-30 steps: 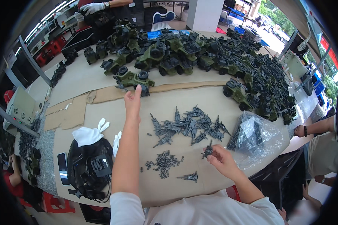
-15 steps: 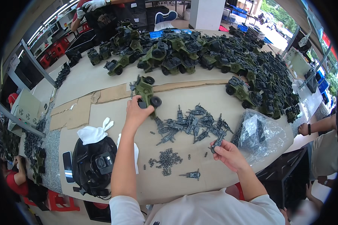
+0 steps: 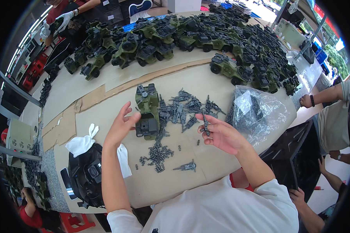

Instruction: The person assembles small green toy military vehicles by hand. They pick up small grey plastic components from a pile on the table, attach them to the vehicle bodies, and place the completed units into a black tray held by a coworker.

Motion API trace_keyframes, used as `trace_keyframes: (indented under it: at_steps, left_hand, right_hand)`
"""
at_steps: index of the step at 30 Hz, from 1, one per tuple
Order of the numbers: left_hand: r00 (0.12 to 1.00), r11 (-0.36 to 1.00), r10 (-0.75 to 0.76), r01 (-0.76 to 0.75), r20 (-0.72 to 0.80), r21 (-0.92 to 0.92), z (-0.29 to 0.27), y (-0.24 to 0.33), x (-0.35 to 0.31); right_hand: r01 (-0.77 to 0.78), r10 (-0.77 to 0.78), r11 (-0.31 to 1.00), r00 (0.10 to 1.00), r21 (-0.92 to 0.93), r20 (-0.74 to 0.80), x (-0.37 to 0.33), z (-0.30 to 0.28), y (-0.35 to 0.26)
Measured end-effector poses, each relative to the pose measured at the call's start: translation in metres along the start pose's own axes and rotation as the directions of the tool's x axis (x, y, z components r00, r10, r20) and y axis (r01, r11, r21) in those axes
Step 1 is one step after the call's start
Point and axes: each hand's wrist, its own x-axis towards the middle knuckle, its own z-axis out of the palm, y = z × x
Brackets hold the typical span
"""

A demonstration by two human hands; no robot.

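1. Nearest the wearer, a white short-sleeved shirt (image 3: 229, 209) filled the lower edge, and both bare forearms rose from it over the pale tabletop (image 3: 206, 171).

2. To the left of the forearms lay a black fan-like device with a grille (image 3: 90, 174), with a crumpled white cloth glove (image 3: 81, 141) resting against its top.

3. Between the forearms sat a small heap of dark grey plastic pins (image 3: 157, 154), and just below it a single grey toy gun part (image 3: 187, 167).

4. The left hand (image 3: 119, 126) was open, fingers spread, its fingertips touching or just beside the olive-green toy military truck (image 3: 147, 112); whether it still pressed on the truck could not be told.

5. That truck had been drawn in: a second earlier the left hand reached far out to the cardboard strip (image 3: 105, 91), half a second earlier it gripped the truck there, and now the truck stood on its wheels at the centre of the work area, touching the grey parts.

6. The right hand (image 3: 218, 134) pinched a slim dark grey plastic part (image 3: 205, 125) between thumb and fingers, having earlier hovered over the spread of grey toy weapon parts (image 3: 186, 108).

7. Judged from this, truck and part were now close together, ready for fitting.

8. Right of the spread lay a clear plastic bag of dark parts (image 3: 258, 112).

9. Farthest off, a long bank of finished green toy trucks (image 3: 190, 37) curved along the table, where a co-worker's white-gloved hand (image 3: 66, 17) worked.
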Motion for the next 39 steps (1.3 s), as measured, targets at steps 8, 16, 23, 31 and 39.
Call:
trace_keyframes:
  at_steps: [8, 16, 23, 31, 39]
  left_hand:
    - [0.949, 0.954, -0.3, 0.301, 0.095, 0.007, 0.022, -0.005, 0.044]
    - [0.983, 0.857, -0.088, 0.158, 0.164, -0.49, 0.057, 0.025, 0.006]
    - [0.961, 0.868, -0.068, 0.19, 0.269, -0.459, 0.192, 0.026, -0.066]
    - [0.971, 0.98, -0.022, 0.068, 0.239, -0.188, 0.235, -0.019, -0.05]
    - [0.968, 0.974, 0.003, 0.054, 0.25, -0.221, 0.234, -0.028, -0.046]
  right_hand:
    - [-0.002, 0.003, 0.999, 1.0, 0.047, -0.02, -0.023, -0.007, -0.004]
    - [0.124, -0.126, 0.992, 0.986, -0.028, -0.112, -0.064, -0.021, -0.008]
    - [0.141, -0.163, 0.971, 0.981, -0.195, -0.105, -0.103, -0.017, -0.018]
    - [-0.076, -0.064, 0.885, 0.958, -0.46, -0.281, -0.117, -0.026, -0.006]
    - [-0.148, 0.002, 0.873, 0.954, -0.465, -0.3, -0.109, -0.025, -0.006]
